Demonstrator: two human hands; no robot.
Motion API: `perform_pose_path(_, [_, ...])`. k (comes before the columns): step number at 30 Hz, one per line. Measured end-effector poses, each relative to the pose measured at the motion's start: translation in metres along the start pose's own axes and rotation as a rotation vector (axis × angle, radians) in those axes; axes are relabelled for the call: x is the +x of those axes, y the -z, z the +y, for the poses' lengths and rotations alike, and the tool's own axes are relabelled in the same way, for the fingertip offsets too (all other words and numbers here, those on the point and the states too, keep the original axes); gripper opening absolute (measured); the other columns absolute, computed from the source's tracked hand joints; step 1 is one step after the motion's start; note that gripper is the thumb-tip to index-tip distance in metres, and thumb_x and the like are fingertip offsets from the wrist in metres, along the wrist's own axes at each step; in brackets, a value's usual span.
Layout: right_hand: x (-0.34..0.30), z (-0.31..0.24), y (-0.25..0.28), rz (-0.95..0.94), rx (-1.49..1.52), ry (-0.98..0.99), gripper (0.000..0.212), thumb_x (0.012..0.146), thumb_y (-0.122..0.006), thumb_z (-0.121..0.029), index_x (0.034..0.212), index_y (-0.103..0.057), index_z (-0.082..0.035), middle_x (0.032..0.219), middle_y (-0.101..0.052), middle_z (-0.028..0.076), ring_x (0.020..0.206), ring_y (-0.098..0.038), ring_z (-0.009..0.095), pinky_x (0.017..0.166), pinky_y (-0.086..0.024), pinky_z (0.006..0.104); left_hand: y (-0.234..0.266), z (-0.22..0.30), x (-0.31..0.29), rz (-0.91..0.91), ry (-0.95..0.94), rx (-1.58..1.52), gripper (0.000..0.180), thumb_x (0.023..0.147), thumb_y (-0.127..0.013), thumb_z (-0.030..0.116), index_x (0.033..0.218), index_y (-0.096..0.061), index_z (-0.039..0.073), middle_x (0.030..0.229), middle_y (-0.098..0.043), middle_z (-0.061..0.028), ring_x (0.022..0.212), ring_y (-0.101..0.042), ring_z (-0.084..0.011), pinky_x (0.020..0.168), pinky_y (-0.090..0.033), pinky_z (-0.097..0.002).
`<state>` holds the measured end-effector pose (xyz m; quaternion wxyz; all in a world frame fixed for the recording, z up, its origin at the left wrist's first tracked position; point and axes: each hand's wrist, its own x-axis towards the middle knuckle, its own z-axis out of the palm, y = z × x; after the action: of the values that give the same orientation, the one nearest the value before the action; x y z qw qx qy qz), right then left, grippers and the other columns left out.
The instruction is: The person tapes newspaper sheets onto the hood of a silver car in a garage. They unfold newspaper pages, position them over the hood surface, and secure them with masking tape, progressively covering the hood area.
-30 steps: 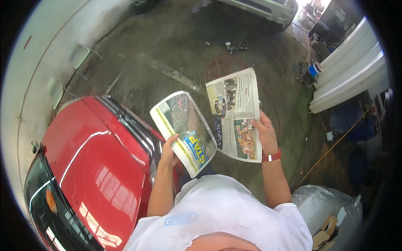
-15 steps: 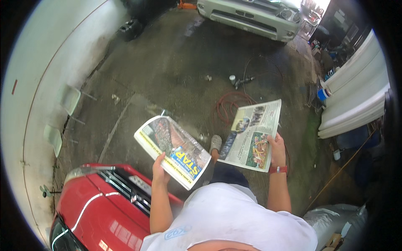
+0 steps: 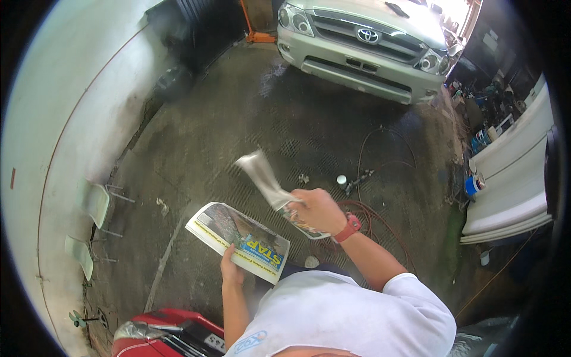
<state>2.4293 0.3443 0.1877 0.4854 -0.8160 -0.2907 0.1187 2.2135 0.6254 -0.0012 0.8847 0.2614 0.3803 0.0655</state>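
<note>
A folded newspaper (image 3: 217, 221) with a picture on its front page rests in my left hand (image 3: 231, 268), whose fingers grip its lower edge. In front of my body my right hand (image 3: 318, 211) is closed round a second newspaper (image 3: 262, 177), which looks narrow, seen nearly edge-on, and is smeared by motion. Part of that newspaper also shows below my fingers. A red band circles my right wrist. The two newspapers are apart, the right one higher and farther forward.
A silver car (image 3: 351, 71) stands ahead, and a red car's front (image 3: 160, 333) is at lower left. On the floor lie a spray gun with a white cup (image 3: 342, 181) and a reddish hose (image 3: 380, 226). Pale chairs (image 3: 95, 203) line the left wall; white panels (image 3: 511, 190) lean at right.
My right hand has swung its newspaper inward and forward, turning it from flat to nearly edge-on. My left hand still holds its newspaper. The view has tilted up, showing more of the silver car.
</note>
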Motion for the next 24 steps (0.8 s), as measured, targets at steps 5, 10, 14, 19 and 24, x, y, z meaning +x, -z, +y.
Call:
perform_pose_path(5, [0.135,0.031,0.034,-0.040,-0.210,0.063,0.026,0.105,-0.072,-0.022,0.119,-0.075,0.000,0.088,-0.074,0.027,0.083,-0.072,0.048,0.073,-0.057,0.0488,-0.129,0.030,0.100,-0.056,-0.019,0.125,0.056,0.109,-0.068,0.029,0.151,-0.054,-0.005,0.142,-0.066,-0.0210,0.133,-0.066,-0.0389,0.119,-0.048,-0.0540])
perform_pose_path(10, [0.251,0.080,0.094,0.041,0.383,-0.327,0.022,0.109,-0.062,-0.008,0.127,-0.072,0.001,0.099,-0.079,0.014,0.089,-0.079,0.022,0.076,-0.060,0.0370,-0.267,0.096,0.221,-0.124,-0.004,0.238,0.044,0.111,-0.063,0.026,0.142,-0.061,-0.005,0.132,-0.073,-0.0211,0.126,-0.070,-0.0355,0.116,-0.051,-0.0504])
perform_pose_path(14, [0.312,0.094,0.164,0.327,0.500,-0.346,0.030,0.113,-0.053,-0.001,0.139,-0.068,0.001,0.111,-0.075,0.003,0.095,-0.076,0.012,0.080,-0.063,0.0293,-0.374,0.159,0.302,-0.208,0.031,0.328,0.043,0.112,-0.061,0.024,0.141,-0.062,-0.008,0.134,-0.073,-0.0202,0.125,-0.072,-0.0322,0.115,-0.052,-0.0469])
perform_pose_path(19, [0.376,0.100,0.246,0.649,0.074,-0.241,0.024,0.113,-0.054,-0.004,0.125,-0.073,0.002,0.096,-0.076,0.005,0.088,-0.075,0.010,0.072,-0.060,0.0304,-0.488,0.206,0.393,-0.343,0.053,0.475,0.053,0.113,-0.063,0.028,0.151,-0.055,-0.009,0.142,-0.070,-0.0215,0.132,-0.069,-0.0334,0.117,-0.052,-0.0482])
perform_pose_path(24, [0.531,0.145,0.277,0.354,0.241,-0.207,0.012,0.103,-0.062,-0.004,0.109,-0.072,-0.002,0.076,-0.070,0.006,0.067,-0.071,0.018,0.061,-0.057,0.0353,-0.607,0.209,0.480,-0.348,0.079,0.509,0.056,0.118,-0.058,0.034,0.155,-0.055,-0.007,0.147,-0.070,-0.0202,0.136,-0.067,-0.0317,0.120,-0.049,-0.0472])
